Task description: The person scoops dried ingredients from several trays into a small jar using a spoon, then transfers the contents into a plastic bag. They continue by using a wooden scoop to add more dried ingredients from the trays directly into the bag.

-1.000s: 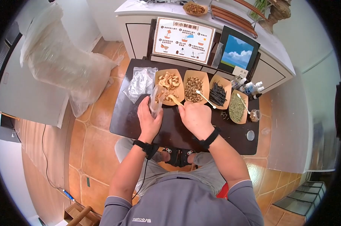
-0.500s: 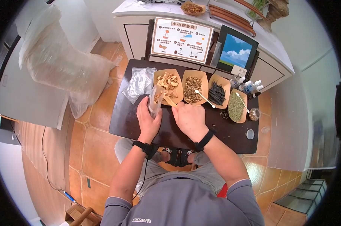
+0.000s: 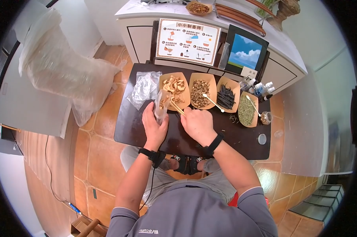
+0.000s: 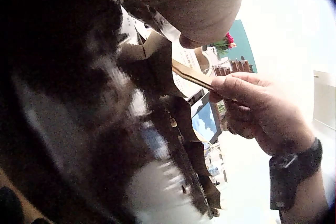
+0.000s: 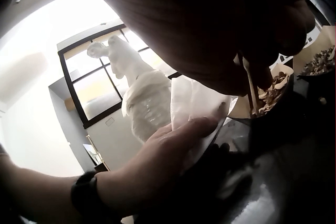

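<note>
My left hand holds a translucent white pouch upright at the near edge of a paper tray of dried pale slices. In the right wrist view, the thumb lies against the pouch's side. My right hand pinches light wooden tongs by their rear part. Their two arms lie close together in the left wrist view. The tongs' tips point left, over the near part of the slices and beside the pouch; what lies between them is too small to make out.
Right of the slices stand trays of brown pieces, dark sticks and green needles, two with white spoons across them. Small bottles, a jar and a lid sit farther right. A clear plastic bag lies left.
My right hand has shifted left with the tongs, then rolled them so both arms show. My left hand keeps its hold on the pouch in nearly the same place.
</note>
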`<state>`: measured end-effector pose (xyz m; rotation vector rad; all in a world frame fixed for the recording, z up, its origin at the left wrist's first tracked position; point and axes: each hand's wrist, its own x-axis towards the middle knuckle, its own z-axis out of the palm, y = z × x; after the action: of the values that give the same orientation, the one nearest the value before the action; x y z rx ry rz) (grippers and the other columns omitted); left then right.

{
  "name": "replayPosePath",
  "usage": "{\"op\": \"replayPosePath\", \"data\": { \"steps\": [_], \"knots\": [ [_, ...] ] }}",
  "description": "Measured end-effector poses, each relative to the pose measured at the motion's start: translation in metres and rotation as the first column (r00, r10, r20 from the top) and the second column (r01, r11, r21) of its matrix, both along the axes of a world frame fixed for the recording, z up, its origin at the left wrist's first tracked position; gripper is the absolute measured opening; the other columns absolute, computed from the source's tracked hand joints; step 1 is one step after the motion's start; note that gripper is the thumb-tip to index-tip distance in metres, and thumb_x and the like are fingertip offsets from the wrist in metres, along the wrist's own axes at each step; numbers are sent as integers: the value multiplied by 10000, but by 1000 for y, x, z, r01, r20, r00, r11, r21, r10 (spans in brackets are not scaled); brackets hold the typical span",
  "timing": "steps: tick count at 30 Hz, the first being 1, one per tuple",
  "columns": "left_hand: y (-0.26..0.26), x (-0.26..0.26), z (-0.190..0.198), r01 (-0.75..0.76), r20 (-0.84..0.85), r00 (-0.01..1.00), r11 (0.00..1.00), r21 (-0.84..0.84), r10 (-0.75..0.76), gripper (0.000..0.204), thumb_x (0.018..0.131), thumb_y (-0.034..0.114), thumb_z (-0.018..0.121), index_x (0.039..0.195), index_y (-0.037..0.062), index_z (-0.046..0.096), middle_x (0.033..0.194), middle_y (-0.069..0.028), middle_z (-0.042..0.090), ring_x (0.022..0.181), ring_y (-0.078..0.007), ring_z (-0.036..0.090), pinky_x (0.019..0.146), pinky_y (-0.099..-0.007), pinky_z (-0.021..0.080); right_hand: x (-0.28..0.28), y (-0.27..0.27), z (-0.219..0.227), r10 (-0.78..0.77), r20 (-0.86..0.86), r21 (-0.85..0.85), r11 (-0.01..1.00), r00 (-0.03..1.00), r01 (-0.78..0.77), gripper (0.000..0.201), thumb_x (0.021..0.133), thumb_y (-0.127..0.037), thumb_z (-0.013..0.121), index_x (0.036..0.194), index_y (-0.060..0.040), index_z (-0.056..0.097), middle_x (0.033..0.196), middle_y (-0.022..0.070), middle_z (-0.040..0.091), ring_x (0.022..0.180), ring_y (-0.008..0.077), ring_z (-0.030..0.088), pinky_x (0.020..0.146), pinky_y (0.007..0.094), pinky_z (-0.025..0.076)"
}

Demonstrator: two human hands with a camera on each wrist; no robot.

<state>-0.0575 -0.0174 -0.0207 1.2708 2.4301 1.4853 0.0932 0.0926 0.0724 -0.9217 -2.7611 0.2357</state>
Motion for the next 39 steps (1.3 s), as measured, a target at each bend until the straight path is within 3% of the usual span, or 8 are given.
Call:
{"op": "replayPosePath", "data": {
  "steps": [11, 13, 18, 25, 28, 31, 34, 39],
  "knots": [
    [-1, 0, 4, 2, 25, 1000, 1000, -16, -2, 740, 899, 158, 797, 1533, -15, 457, 1483, -220, 553, 1406, -411, 500, 1210, -508, 365, 23, 16, 22, -120, -233, -59, 992, 965, 110, 235, 959, -286, 743, 829, -106, 665, 636, 131, 671, 616, 368, 707, 574, 488, 560],
    [-1, 1, 6, 9, 33, 999, 999, -31, -8, 687, 954, 187, 755, 1542, -12, 461, 1499, -229, 550, 1416, -404, 500, 1217, -483, 368, 23, 15, 31, -114, -269, -77, 992, 956, 97, 238, 959, -286, 744, 828, -102, 666, 640, 134, 674, 620, 372, 707, 575, 489, 560],
    [-1, 0, 3, 11, 19, 1000, 1000, -12, -11, 696, 948, 191, 765, 1542, -9, 462, 1495, -233, 551, 1414, -403, 501, 1215, -482, 372, 15, 2, 47, -110, -317, -141, 988, 942, 68, 237, 959, -289, 741, 839, -96, 676, 663, 144, 687, 637, 385, 709, 586, 493, 562],
    [-2, 0, 5, 16, 20, 1000, 1000, -5, -16, 706, 944, 195, 773, 1544, -7, 461, 1498, -236, 546, 1412, -406, 505, 1216, -481, 372, 13, 1, 50, -95, -269, -195, 980, 958, 43, 272, 994, -328, 712, 863, -90, 701, 692, 153, 703, 667, 392, 719, 605, 497, 570],
    [-1, 1, 7, 1, 53, 999, 1000, -20, 0, 702, 946, 193, 768, 1544, -9, 460, 1501, -239, 544, 1417, -408, 501, 1219, -482, 369, 19, 15, 36, -156, -291, -168, 980, 944, 110, 309, 1016, -348, 692, 852, -86, 709, 685, 156, 700, 659, 394, 716, 595, 500, 568],
    [0, 0, 3, -11, 38, 999, 1000, -7, 11, 740, 893, 159, 798, 1530, -6, 461, 1478, -220, 555, 1399, -412, 504, 1203, -506, 373, 21, 22, 15, -189, -112, -13, 982, 976, 188, 360, 1036, -369, 669, 833, -76, 715, 661, 145, 697, 618, 367, 718, 581, 485, 571],
    [0, 0, 3, -6, 38, 999, 1000, 3, 6, 736, 896, 157, 796, 1531, -5, 462, 1475, -221, 556, 1399, -412, 503, 1204, -505, 372, 19, 19, 2, -213, -38, 43, 976, 976, 215, 368, 1042, -370, 659, 831, -74, 717, 659, 139, 700, 614, 350, 724, 574, 473, 569],
    [0, 1, 3, -4, 51, 999, 1000, -1, 4, 739, 898, 157, 796, 1534, -10, 458, 1478, -223, 555, 1402, -410, 502, 1209, -502, 367, 14, 11, 0, -146, 0, 33, 989, 989, 146, 367, 1047, -370, 652, 838, -75, 719, 661, 137, 701, 617, 342, 726, 579, 460, 570]
  ]
}}
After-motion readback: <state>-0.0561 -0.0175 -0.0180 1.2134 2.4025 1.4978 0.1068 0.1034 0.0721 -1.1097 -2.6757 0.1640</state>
